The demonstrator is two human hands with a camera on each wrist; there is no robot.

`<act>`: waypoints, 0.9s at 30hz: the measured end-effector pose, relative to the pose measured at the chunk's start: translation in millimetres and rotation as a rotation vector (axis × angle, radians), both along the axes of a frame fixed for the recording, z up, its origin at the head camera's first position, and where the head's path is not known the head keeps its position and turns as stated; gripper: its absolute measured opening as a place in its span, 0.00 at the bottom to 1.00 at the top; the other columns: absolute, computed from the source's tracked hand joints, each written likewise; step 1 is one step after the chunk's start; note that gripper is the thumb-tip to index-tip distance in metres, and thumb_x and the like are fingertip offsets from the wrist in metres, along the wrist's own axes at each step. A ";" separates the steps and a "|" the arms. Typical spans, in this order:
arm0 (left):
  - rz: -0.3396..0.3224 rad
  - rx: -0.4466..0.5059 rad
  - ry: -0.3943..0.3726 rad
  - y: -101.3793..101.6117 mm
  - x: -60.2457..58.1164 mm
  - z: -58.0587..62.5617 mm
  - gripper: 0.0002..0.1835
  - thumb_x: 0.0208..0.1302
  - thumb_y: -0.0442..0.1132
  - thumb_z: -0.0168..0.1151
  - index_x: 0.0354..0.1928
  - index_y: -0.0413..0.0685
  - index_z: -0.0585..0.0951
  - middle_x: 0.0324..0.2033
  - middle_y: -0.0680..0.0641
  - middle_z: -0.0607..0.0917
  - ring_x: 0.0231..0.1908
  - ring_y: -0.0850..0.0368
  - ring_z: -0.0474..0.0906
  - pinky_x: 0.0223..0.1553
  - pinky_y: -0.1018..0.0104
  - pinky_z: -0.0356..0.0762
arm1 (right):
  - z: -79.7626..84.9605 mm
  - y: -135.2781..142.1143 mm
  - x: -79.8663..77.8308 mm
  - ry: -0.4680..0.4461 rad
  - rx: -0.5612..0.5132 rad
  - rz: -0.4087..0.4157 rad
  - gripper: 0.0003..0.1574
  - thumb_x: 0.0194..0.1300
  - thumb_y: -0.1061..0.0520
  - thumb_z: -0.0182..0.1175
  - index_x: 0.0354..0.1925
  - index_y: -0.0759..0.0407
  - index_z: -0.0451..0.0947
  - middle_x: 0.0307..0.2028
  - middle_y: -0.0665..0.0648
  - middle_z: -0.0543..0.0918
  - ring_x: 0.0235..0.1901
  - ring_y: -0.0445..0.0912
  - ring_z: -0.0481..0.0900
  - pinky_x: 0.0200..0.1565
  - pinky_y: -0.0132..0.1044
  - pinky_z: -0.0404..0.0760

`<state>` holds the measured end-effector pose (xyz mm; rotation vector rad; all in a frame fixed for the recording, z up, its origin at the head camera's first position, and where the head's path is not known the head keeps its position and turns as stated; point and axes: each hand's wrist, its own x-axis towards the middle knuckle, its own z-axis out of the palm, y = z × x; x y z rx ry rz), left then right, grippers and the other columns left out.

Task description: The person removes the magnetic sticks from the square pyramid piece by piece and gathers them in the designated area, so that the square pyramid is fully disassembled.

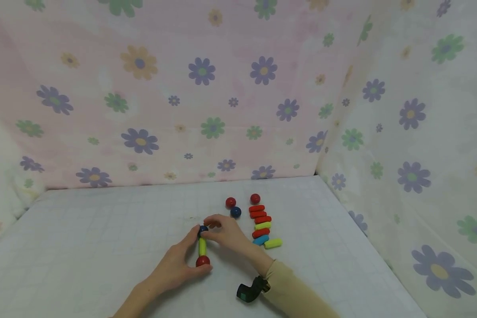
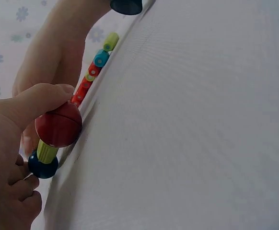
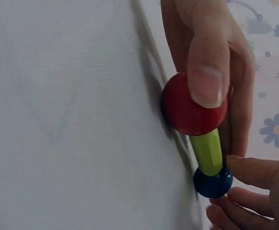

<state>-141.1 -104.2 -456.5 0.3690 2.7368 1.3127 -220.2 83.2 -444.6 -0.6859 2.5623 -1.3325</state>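
Observation:
A yellow-green rod [image 1: 202,247] joins a red ball [image 1: 202,261] at its near end and a dark blue ball [image 3: 213,183] at its far end. My left hand [image 1: 174,266] holds this piece lengthwise, thumb on the red ball and fingers by the blue one. From the other side, my right hand [image 1: 229,234] pinches the blue ball between thumb and fingers. In the left wrist view the red ball [image 2: 59,125] hides part of the rod.
Right of my hands lies a column of red, yellow-green and blue rods [image 1: 261,219]. Behind them sit two more red balls [image 1: 255,198] and another blue ball [image 1: 236,212]. A white cloth [image 1: 103,234] covers the table, with flowered curtains [image 1: 175,110] at the back and sides.

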 end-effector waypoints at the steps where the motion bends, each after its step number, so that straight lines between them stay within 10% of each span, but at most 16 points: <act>1: -0.003 -0.001 0.004 0.0 0.1 -0.2 0.58 0.51 0.60 0.76 0.79 0.51 0.54 0.75 0.47 0.63 0.74 0.46 0.59 0.71 0.43 0.61 | -2.1 -1.6 -0.6 -0.007 -0.002 0.005 0.25 0.66 0.49 0.66 0.58 0.56 0.80 0.50 0.50 0.85 0.51 0.44 0.79 0.55 0.39 0.80; 27: -0.004 -0.025 -0.001 3.4 -0.9 2.5 0.56 0.50 0.60 0.77 0.77 0.53 0.60 0.73 0.44 0.67 0.73 0.43 0.63 0.69 0.41 0.64 | -8.8 13.6 -0.7 0.056 0.063 -0.028 0.20 0.63 0.51 0.70 0.53 0.50 0.81 0.47 0.46 0.83 0.44 0.41 0.77 0.50 0.32 0.80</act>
